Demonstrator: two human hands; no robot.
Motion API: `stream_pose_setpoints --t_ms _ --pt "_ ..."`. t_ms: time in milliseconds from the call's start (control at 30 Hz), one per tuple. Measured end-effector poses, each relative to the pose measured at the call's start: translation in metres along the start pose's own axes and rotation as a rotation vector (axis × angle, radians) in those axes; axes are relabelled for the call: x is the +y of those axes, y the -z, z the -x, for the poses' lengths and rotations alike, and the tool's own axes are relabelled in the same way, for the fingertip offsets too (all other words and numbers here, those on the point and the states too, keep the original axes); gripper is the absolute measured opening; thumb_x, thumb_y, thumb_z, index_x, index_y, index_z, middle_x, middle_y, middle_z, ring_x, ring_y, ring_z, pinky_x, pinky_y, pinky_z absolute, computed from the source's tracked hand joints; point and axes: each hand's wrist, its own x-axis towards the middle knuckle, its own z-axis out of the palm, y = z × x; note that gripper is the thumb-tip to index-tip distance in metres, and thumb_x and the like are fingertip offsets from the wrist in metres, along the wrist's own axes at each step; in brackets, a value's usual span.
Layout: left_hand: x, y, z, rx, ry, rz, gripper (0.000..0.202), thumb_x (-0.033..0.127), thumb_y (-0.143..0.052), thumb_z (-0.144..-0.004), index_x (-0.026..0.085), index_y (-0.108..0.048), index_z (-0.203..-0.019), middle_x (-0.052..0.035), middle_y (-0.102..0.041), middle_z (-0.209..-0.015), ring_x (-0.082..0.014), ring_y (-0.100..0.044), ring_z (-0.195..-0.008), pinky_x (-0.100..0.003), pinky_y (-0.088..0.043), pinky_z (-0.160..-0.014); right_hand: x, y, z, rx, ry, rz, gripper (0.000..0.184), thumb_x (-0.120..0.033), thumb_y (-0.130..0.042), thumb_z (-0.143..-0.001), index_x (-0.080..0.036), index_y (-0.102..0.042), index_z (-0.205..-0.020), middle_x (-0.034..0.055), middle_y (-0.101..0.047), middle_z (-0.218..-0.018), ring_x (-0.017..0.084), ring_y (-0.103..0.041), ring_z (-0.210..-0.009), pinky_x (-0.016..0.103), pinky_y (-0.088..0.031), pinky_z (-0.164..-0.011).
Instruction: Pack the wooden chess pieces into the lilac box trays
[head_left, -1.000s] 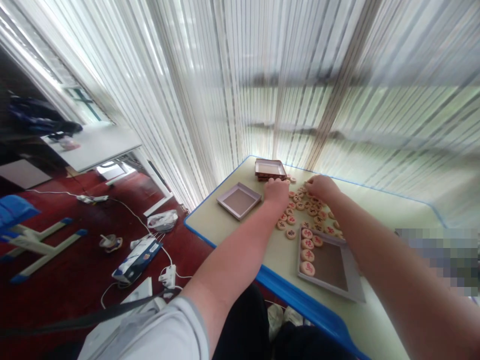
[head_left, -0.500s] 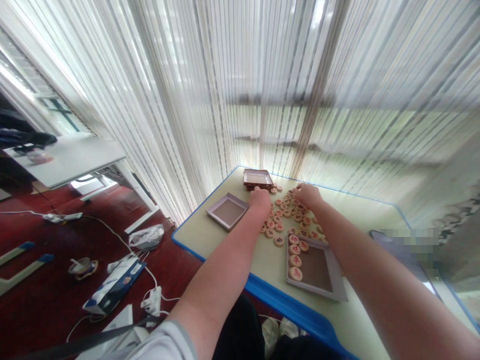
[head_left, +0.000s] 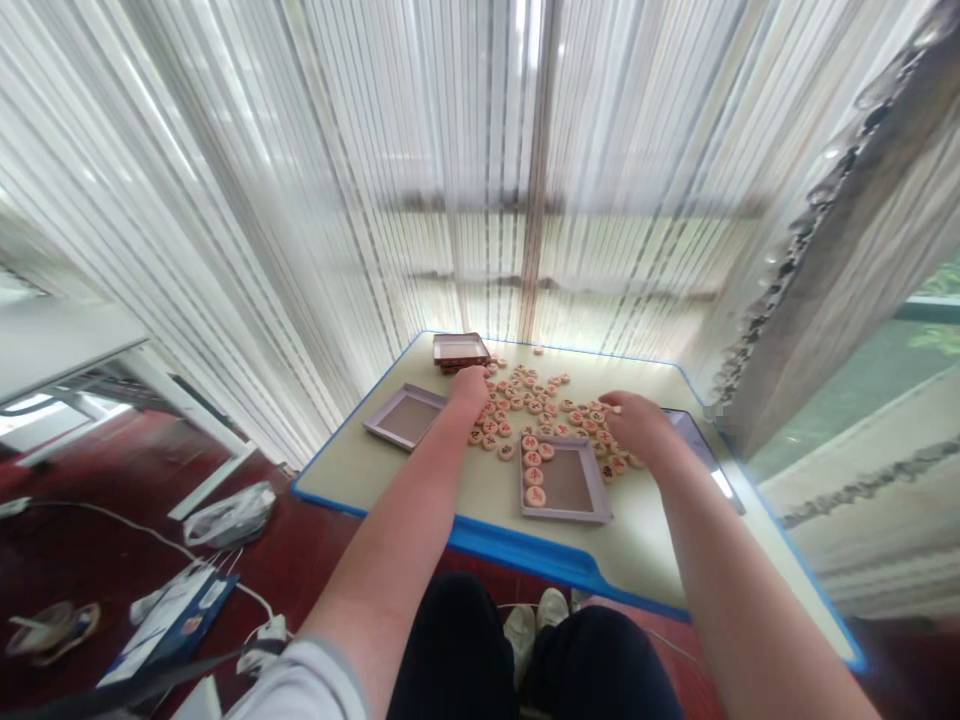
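Around mid-frame, the left hand and right hand adjoin round, pale wooden discs; bumping could scatter them; neither grip is discernible.

Crowded middle, open edges

Scattered discs block a low pass between your left hand and right hand. Stacked boxes stand just beyond your left hand, and the left tray has raised walls beside your left forearm. You have bare tabletop at far right and between the trays. Discs line the left side of the near tray; its right part is free. A flat device lies beyond your right hand, toward the right edge.
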Motion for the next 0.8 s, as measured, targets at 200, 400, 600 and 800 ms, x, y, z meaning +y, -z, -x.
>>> stream_pose_setpoints --t_ms 200,400,600,800 --pt "0.008 -0.004 0.006 0.048 -0.053 -0.088 0.029 0.019 -0.047 -0.082 0.020 -0.065 -0.104 -0.0105 -0.065 -0.106 -0.0209 -0.059 -0.100 -0.030 -0.044 -0.088 0.011 -0.007 0.007 0.134 -0.096 0.020 0.040 -0.028 -0.043 -0.081 -0.012 -0.059 -0.114 0.0154 -0.063 -0.111 0.025 -0.058 -0.102 0.033 -0.043 -0.085" --pt "0.021 -0.001 0.017 0.085 -0.104 -0.125 0.026 0.023 -0.045 -0.084 0.021 -0.064 -0.102 -0.0086 -0.063 -0.106 -0.0201 -0.056 -0.101 -0.031 -0.043 -0.092 0.017 -0.011 0.002 -0.056 -0.107 0.087 0.037 -0.017 -0.048 -0.076 -0.012 -0.064 -0.109 0.0158 -0.067 -0.103 0.026 -0.061 -0.097 0.031 -0.044 -0.079" --pt "0.024 -0.006 0.023 0.086 -0.191 -0.091 0.025 0.018 -0.044 -0.084 0.019 -0.065 -0.097 -0.0080 -0.063 -0.107 -0.0188 -0.056 -0.101 -0.030 -0.042 -0.094 0.019 -0.015 0.000 -0.043 -0.100 0.027 0.032 -0.021 -0.053 -0.074 -0.014 -0.068 -0.102 0.0134 -0.069 -0.099 0.025 -0.062 -0.093 0.030 -0.045 -0.078" --pt "0.023 -0.015 0.023 0.093 -0.239 -0.055 0.026 0.016 -0.045 -0.082 0.018 -0.066 -0.098 -0.0081 -0.064 -0.102 -0.0185 -0.057 -0.100 -0.029 -0.042 -0.093 0.035 -0.014 -0.004 -0.037 -0.252 -0.260 0.041 -0.016 -0.052 -0.068 -0.016 -0.065 -0.107 0.0094 -0.070 -0.093 0.017 -0.064 -0.063 0.025 -0.046 -0.059"
